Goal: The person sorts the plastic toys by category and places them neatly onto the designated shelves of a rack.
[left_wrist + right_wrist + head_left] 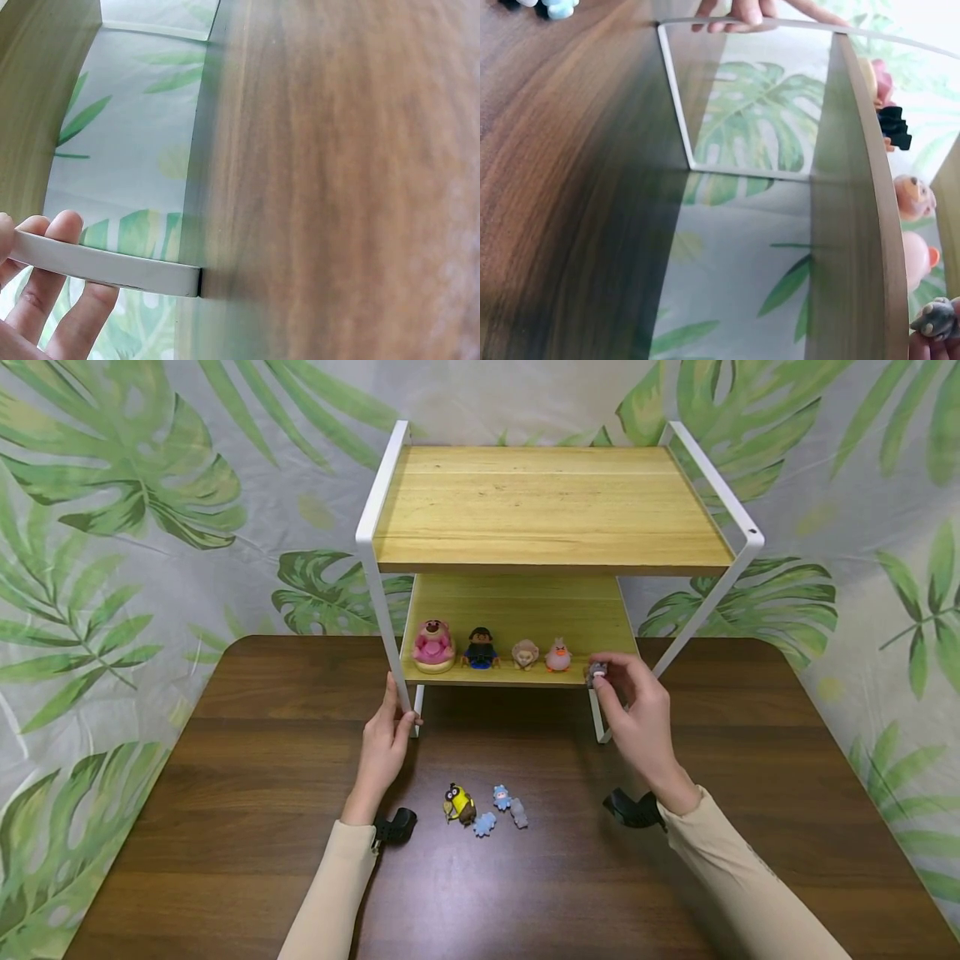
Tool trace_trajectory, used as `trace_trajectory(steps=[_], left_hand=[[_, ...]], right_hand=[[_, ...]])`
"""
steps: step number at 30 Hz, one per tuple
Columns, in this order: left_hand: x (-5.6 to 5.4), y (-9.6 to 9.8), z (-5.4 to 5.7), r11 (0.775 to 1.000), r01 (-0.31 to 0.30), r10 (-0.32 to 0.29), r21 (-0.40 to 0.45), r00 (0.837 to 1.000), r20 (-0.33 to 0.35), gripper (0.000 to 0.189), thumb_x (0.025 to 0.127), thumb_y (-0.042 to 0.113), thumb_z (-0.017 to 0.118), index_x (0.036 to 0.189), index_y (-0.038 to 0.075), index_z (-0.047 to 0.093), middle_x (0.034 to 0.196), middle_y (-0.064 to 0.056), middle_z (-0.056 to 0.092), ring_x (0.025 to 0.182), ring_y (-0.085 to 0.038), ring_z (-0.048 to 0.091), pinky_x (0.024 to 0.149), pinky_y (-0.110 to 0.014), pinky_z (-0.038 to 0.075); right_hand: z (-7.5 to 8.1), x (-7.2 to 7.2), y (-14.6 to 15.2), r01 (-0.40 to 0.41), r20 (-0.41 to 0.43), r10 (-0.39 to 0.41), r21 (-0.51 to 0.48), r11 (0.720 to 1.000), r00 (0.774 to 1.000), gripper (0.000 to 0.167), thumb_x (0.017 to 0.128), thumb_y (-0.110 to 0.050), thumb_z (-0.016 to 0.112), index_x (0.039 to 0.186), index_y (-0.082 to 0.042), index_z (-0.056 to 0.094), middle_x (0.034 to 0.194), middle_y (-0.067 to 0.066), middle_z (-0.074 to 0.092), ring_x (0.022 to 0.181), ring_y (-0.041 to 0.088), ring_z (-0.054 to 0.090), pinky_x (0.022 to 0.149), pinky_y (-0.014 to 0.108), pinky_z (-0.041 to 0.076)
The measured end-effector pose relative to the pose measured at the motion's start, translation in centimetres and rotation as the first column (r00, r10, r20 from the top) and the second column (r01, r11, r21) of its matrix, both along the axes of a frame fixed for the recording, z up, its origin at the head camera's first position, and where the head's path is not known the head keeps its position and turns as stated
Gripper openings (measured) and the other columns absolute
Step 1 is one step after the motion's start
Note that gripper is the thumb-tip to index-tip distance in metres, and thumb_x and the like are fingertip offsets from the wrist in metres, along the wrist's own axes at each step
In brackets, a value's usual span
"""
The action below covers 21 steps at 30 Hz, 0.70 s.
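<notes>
My right hand (637,710) pinches a small grey toy figure (597,671) at the right end of the lower shelf (517,602). In the right wrist view, that grey figure (936,319) shows between the fingertips by the board's edge. My left hand (385,747) holds the white metal leg (112,270) of the rack, fingers on both its sides. Along the lower shelf's front stand a pink bear toy (433,647), a dark-clothed figure (481,648), a beige furry-headed figure (525,653) and a pink duck-like toy (558,655).
On the brown table (262,827) before the rack lie a yellow-and-brown toy (459,804), a blue figure (502,797), a light blue piece (484,824) and a grey piece (519,812). The rack's upper board (547,506) overhangs the lower shelf. Behind hangs a leaf-patterned cloth (300,510).
</notes>
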<state>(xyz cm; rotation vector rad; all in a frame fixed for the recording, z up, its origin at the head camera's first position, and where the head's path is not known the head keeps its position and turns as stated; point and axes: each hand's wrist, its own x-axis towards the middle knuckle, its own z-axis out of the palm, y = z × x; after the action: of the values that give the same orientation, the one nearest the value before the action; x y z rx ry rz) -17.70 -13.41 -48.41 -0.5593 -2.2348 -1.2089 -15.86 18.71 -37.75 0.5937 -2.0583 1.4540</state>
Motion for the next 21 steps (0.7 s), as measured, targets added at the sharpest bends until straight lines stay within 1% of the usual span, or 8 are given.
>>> trace_trajectory(steps=[3,6,10,13,16,20,21], left_hand=[[0.0,0.0,0.0,1.0,0.0,0.0,0.001,1.0,0.006,0.096,0.093,-0.005,0.055,0.15,0.05,0.0,0.081,-0.018,0.057,0.073,-0.032,0.063,0.063,-0.047,0.051],[0.0,0.0,-0.1,1.0,0.0,0.0,0.002,1.0,0.008,0.095,0.093,-0.005,0.055,0.15,0.05,0.001,0.082,-0.019,0.057,0.073,-0.032,0.064,0.063,-0.047,0.051],[-0.1,-0.1,-0.1,1.0,0.002,-0.002,0.001,1.0,0.007,0.095,0.093,-0.005,0.055,0.15,0.049,0.001,0.081,-0.019,0.057,0.072,-0.032,0.064,0.063,-0.047,0.051],[-0.1,-0.1,-0.1,1.0,0.003,-0.003,0.001,1.0,0.004,0.095,0.093,-0.005,0.055,0.15,0.049,0.0,0.081,-0.019,0.057,0.072,-0.032,0.064,0.063,-0.047,0.051],[-0.1,0.0,-0.1,1.0,0.002,-0.002,0.003,1.0,0.002,0.095,0.093,-0.005,0.055,0.15,0.049,0.001,0.081,-0.019,0.057,0.072,-0.032,0.064,0.062,-0.046,0.051],[-0.1,0.0,0.0,1.0,0.002,-0.002,0.004,1.0,-0.006,0.096,0.093,-0.005,0.055,0.15,0.049,0.001,0.081,-0.018,0.057,0.071,-0.031,0.063,0.062,-0.046,0.051],[-0.1,0.0,0.0,1.0,0.003,-0.003,0.004,1.0,-0.008,0.096,0.093,-0.005,0.055,0.15,0.049,0.001,0.081,-0.018,0.057,0.071,-0.031,0.063,0.062,-0.046,0.051]], right_hand=[[0.0,-0.3,0.0,0.032,0.0,-0.032,0.021,0.999,0.999,0.024,0.088,0.016,0.057,0.111,0.012,0.058,0.103,0.022,0.061,0.091,0.017,0.058,0.08,0.017,0.046],[0.2,-0.4,-0.3,0.058,-0.005,-0.058,0.034,0.998,0.998,0.024,0.086,0.019,0.056,0.11,0.014,0.058,0.101,0.023,0.06,0.089,0.019,0.057,0.078,0.016,0.045],[1.8,0.3,-1.2,0.081,-0.015,-0.081,0.049,0.995,0.997,0.022,0.085,0.023,0.053,0.106,0.019,0.055,0.098,0.03,0.058,0.086,0.03,0.057,0.078,0.017,0.045],[2.7,0.8,-1.8,0.105,-0.015,-0.104,0.07,0.992,0.994,0.021,0.086,0.022,0.053,0.106,0.019,0.055,0.098,0.031,0.058,0.086,0.035,0.057,0.078,0.016,0.045],[2.7,0.6,-1.8,0.123,-0.015,-0.122,0.083,0.989,0.992,0.021,0.086,0.021,0.052,0.107,0.018,0.056,0.099,0.029,0.058,0.086,0.035,0.057,0.077,0.015,0.044],[2.8,0.4,-1.8,0.134,-0.02,-0.133,0.094,0.987,0.991,0.021,0.086,0.022,0.051,0.106,0.019,0.055,0.099,0.031,0.057,0.086,0.037,0.057,0.077,0.017,0.044],[2.7,0.2,-1.7,0.137,-0.022,-0.136,0.096,0.986,0.99,0.021,0.086,0.022,0.051,0.106,0.019,0.055,0.098,0.031,0.057,0.086,0.036,0.058,0.077,0.017,0.044]])
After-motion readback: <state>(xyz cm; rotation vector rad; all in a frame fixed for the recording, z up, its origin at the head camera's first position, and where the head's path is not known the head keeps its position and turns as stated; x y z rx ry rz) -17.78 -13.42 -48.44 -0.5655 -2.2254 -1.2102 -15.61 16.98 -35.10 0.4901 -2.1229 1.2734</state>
